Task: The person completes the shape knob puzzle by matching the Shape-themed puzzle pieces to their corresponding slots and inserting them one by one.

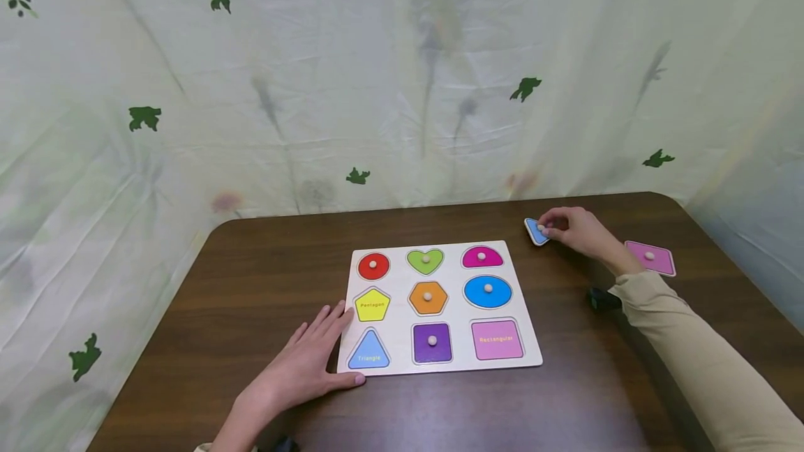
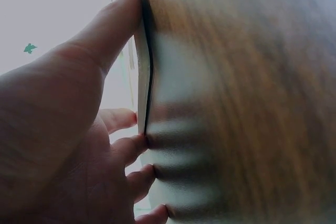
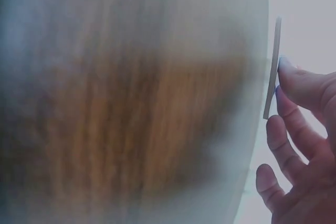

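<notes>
Near the dark wooden tabletop's (image 1: 251,284) far right corner, the right hand (image 1: 578,231) pinches one blue triangular wooden piece (image 1: 535,231) beside one pink rectangle piece (image 1: 650,257). The left hand (image 1: 301,361), fingers flat and apart, rests against the pale wooden puzzle board (image 1: 402,361) holding seven pieces.

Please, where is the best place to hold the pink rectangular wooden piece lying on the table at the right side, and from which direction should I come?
Probably by its small pale knob, from straight above. The pink rectangular wooden piece lies flat on the brown wooden table, so its thin edges give fingertips little to catch, while the knob at its centre stands up. The right hand is nearest, but it now pinches the blue triangular piece.
</notes>
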`<action>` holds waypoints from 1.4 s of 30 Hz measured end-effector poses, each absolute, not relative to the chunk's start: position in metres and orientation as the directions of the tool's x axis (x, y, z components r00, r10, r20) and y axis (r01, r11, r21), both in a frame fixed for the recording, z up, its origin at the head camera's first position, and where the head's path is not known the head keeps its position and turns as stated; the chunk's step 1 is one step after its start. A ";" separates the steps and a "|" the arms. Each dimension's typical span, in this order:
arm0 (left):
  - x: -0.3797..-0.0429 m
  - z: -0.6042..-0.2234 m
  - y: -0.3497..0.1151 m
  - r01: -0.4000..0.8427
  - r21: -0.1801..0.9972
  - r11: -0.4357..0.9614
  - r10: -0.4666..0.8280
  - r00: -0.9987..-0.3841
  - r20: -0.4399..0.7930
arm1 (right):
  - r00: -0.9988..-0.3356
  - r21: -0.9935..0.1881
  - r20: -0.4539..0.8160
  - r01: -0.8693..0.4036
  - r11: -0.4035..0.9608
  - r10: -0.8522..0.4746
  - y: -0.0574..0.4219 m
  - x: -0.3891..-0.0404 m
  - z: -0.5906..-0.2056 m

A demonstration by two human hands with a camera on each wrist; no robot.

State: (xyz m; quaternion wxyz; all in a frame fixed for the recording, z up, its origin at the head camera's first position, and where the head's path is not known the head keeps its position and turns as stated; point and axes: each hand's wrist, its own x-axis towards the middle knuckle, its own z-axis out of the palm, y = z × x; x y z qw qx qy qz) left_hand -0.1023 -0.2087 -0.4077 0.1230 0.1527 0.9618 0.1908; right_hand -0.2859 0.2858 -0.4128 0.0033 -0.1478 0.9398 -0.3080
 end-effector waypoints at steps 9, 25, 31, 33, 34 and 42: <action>-0.101 -0.406 -0.208 0.248 0.406 0.880 0.342 -0.923 -0.178 | -0.958 -0.592 0.117 -0.279 0.756 -0.261 0.277 -0.269 -0.409; -0.100 -0.408 -0.208 0.262 0.408 0.874 0.350 -0.924 -0.156 | -0.965 -0.614 0.148 -0.260 0.745 -0.215 0.262 -0.231 -0.402; -0.100 -0.407 -0.208 0.256 0.413 0.874 0.347 -0.924 -0.160 | -0.970 -0.610 0.143 -0.243 0.754 -0.197 0.259 -0.220 -0.402; -0.100 -0.407 -0.207 0.256 0.415 0.873 0.347 -0.924 -0.161 | -0.967 -0.609 0.159 -0.253 0.752 -0.197 0.258 -0.216 -0.403; -0.100 -0.407 -0.207 0.257 0.415 0.873 0.348 -0.924 -0.161 | -0.966 -0.607 0.169 -0.259 0.751 -0.197 0.258 -0.213 -0.403; -0.101 -0.406 -0.208 0.258 0.413 0.874 0.350 -0.922 -0.166 | -0.961 -0.602 0.209 -0.273 0.751 -0.182 0.251 -0.193 -0.405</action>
